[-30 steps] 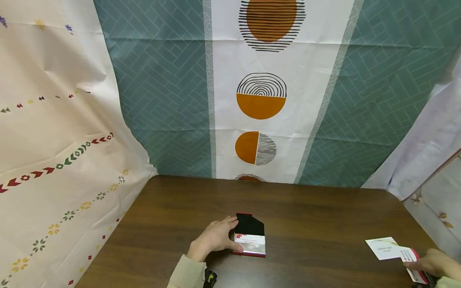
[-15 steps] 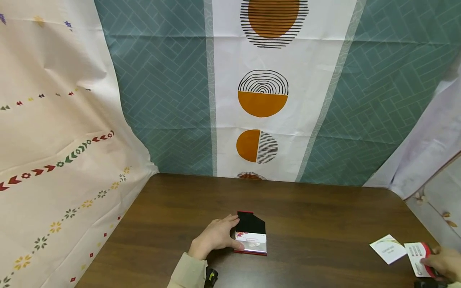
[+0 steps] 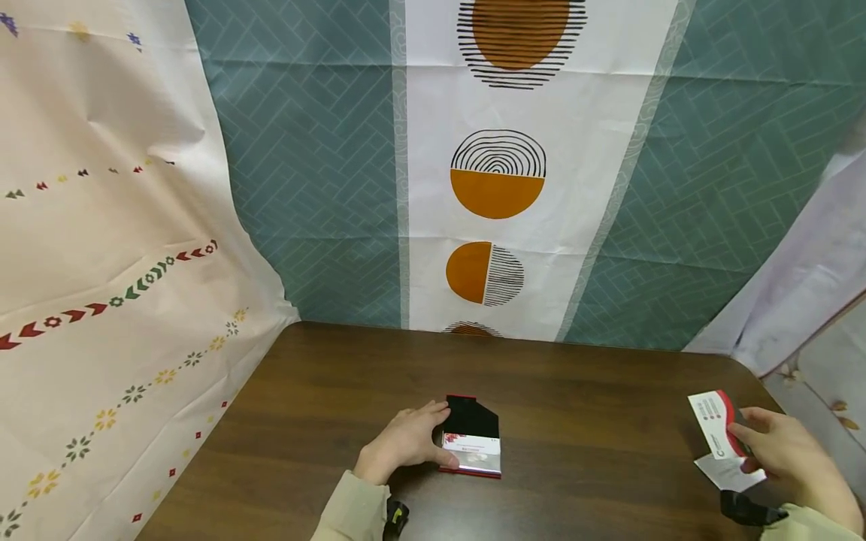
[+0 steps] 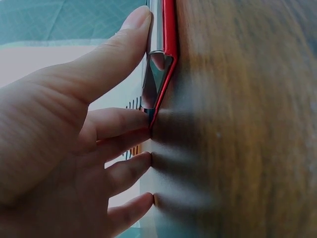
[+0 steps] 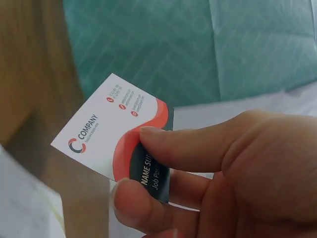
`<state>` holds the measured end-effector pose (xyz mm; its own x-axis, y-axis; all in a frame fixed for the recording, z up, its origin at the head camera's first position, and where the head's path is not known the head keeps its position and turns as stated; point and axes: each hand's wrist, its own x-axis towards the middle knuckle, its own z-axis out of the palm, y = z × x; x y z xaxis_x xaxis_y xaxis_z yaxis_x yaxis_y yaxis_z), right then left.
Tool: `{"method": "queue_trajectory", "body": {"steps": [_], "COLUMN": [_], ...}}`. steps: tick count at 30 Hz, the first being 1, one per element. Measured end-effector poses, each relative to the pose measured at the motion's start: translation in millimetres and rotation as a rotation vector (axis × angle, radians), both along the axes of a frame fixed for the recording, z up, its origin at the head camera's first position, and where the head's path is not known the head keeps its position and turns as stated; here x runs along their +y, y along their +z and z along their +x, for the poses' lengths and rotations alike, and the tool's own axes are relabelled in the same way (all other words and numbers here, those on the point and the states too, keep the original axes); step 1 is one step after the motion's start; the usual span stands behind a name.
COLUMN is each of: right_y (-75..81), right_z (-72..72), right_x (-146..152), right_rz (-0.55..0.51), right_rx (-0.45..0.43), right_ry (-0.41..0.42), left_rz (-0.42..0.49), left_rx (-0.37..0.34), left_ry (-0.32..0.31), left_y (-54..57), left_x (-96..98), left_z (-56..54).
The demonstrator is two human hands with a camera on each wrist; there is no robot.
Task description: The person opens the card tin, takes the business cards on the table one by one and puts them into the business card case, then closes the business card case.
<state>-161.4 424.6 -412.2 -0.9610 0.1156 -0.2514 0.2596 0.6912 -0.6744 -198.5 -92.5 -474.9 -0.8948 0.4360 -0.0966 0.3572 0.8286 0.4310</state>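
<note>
In the head view, an unfolded card case [image 3: 471, 451] with a black lid lining, red edges and a shiny metal tray lies on the table, a white card in its tray. My left hand [image 3: 404, 445] rests at its left side. In the left wrist view the thumb presses the metal tray [image 4: 156, 27]; the other fingertips touch the lid edge and table. My right hand [image 3: 788, 451] pinches a white, red and black business card [image 3: 713, 422] between thumb and fingers, raised and tilted. Partly behind it, a second white card [image 3: 727, 475] lies on the table.
The brown wooden table [image 3: 575, 421] reaches back to a green and white patterned cloth [image 3: 325, 188]. A cream cloth [image 3: 135, 300] borders the left side, and a pale cloth [image 3: 812, 240] hangs along the right edge.
My right hand has lifted the business card from the table's right side and carried it up and leftward, partly over the second card. The left hand and case stay in place.
</note>
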Motion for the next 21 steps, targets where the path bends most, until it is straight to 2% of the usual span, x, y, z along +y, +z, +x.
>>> {"method": "queue_trajectory", "body": {"steps": [4, 14, 21], "right_y": [1.6, -6.8, -14.0], "right_z": [-9.8, -30.9, -42.3], "right_x": [-27, -100, -137], "right_rz": [0.009, -0.068, -0.12], "right_rx": [0.043, 0.186, 0.227], "right_ry": [0.052, 0.136, 0.191], "left_rz": [0.0, -0.007, 0.001], "left_rx": [0.001, 0.0, -0.007], "left_ry": [-0.001, -0.019, -0.006], "left_y": [1.1, 1.0, 0.9], "left_x": [1.0, 1.2, 0.9], "left_z": [-0.6, -1.6, -1.1]}}
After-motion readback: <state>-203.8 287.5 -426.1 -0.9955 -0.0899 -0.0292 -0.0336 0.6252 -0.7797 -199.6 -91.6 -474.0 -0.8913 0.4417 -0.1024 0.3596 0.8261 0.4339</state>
